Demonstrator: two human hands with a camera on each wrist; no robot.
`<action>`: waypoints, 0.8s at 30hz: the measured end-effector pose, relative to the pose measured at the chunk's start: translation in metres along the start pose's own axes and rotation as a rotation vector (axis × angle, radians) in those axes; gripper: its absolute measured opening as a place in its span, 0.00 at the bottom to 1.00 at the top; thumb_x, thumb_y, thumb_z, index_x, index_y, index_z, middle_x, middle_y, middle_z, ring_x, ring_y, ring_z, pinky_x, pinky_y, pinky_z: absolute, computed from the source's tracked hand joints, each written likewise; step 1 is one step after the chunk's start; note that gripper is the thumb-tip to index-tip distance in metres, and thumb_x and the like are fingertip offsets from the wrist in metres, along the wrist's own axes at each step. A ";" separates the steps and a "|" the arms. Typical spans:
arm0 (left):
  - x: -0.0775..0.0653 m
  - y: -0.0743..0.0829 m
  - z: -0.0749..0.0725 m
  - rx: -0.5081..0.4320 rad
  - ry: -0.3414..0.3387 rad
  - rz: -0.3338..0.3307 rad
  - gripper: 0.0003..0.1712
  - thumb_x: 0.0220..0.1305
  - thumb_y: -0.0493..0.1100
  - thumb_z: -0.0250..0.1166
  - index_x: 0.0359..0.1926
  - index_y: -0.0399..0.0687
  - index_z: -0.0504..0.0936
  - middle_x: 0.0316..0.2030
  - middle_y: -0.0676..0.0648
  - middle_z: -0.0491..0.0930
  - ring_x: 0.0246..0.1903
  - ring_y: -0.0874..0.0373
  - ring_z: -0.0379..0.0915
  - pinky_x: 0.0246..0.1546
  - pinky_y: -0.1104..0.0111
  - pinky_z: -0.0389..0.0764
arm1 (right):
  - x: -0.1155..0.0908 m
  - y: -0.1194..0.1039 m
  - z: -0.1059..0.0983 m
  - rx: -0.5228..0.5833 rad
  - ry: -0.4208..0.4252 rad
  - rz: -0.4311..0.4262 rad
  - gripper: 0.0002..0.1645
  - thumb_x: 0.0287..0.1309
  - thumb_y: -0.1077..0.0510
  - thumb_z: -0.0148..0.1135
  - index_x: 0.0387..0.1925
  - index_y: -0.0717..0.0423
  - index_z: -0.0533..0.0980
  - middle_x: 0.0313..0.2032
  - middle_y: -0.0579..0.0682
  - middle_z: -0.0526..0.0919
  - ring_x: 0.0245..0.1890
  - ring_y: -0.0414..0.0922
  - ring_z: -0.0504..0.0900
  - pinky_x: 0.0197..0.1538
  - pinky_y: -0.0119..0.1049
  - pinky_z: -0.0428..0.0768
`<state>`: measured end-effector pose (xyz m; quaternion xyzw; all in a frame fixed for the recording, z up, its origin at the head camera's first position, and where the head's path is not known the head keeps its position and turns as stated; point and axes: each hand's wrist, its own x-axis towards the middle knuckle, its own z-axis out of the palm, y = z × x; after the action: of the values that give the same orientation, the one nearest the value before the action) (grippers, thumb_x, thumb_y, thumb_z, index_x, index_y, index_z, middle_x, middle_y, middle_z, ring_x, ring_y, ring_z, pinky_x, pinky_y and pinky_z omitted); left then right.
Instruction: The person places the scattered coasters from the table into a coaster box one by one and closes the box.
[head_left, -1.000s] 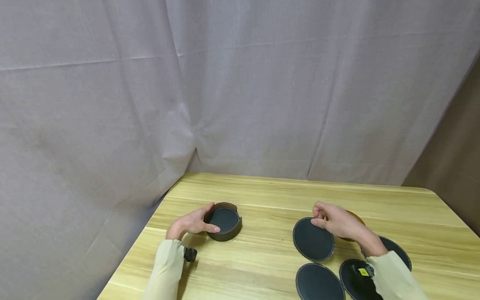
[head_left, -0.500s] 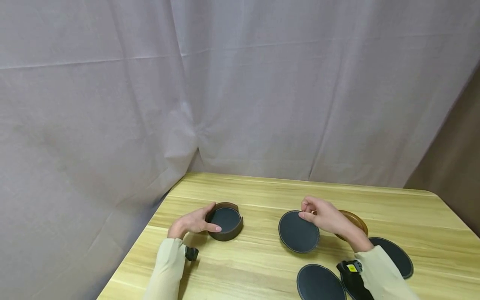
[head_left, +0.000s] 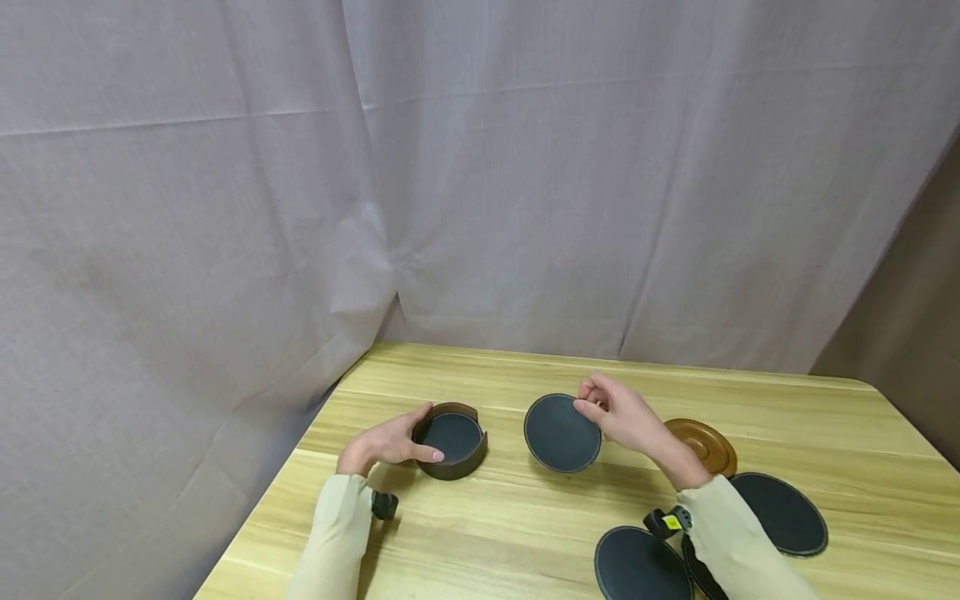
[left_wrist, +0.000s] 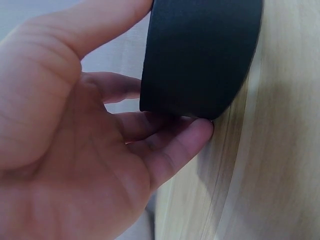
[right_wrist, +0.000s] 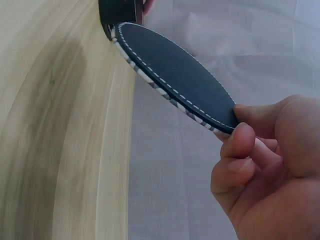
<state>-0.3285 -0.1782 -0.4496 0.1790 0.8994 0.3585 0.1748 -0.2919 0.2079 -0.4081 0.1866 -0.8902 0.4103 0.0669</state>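
My left hand (head_left: 390,440) grips the left side of a dark round coaster holder (head_left: 459,468) on the table, thumb at its front rim. A black coaster (head_left: 447,433) lies inside the holder. Between thumb and fingers, my right hand (head_left: 618,417) pinches the edge of another black coaster (head_left: 558,433), held tilted above the table to the right of the holder. In the right wrist view this coaster (right_wrist: 175,70) shows pale stitching and a patterned edge on its underside. The left wrist view has the holder's dark wall (left_wrist: 200,60) against my fingers.
A round brown wooden piece (head_left: 705,446) lies behind my right forearm. Black coasters lie nearer me: one at the front (head_left: 641,562), one partly under the sleeve (head_left: 697,567), one at the right (head_left: 783,512). A grey curtain (head_left: 495,208) hangs behind the table.
My right hand has carried the pinched coaster leftward and away from me, closer to the holder. The brown wooden piece is now more fully uncovered. My left hand stays on the holder.
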 end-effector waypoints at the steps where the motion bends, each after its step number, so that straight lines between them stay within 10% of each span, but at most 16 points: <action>1: 0.000 0.000 0.000 -0.004 0.000 -0.003 0.61 0.55 0.55 0.74 0.77 0.41 0.47 0.76 0.39 0.51 0.75 0.44 0.49 0.73 0.49 0.55 | 0.002 -0.002 0.001 0.017 0.002 0.003 0.05 0.65 0.60 0.61 0.37 0.54 0.72 0.26 0.51 0.79 0.13 0.39 0.70 0.18 0.34 0.73; 24: -0.001 -0.001 0.000 -0.002 0.002 0.004 0.61 0.54 0.54 0.75 0.77 0.41 0.47 0.76 0.39 0.51 0.75 0.44 0.49 0.73 0.49 0.55 | 0.024 -0.037 0.046 0.228 0.072 0.032 0.04 0.65 0.63 0.59 0.38 0.59 0.72 0.28 0.55 0.79 0.15 0.59 0.78 0.15 0.35 0.74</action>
<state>-0.3281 -0.1794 -0.4503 0.1804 0.8987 0.3602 0.1732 -0.2988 0.1445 -0.4059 0.1639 -0.8376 0.5163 0.0704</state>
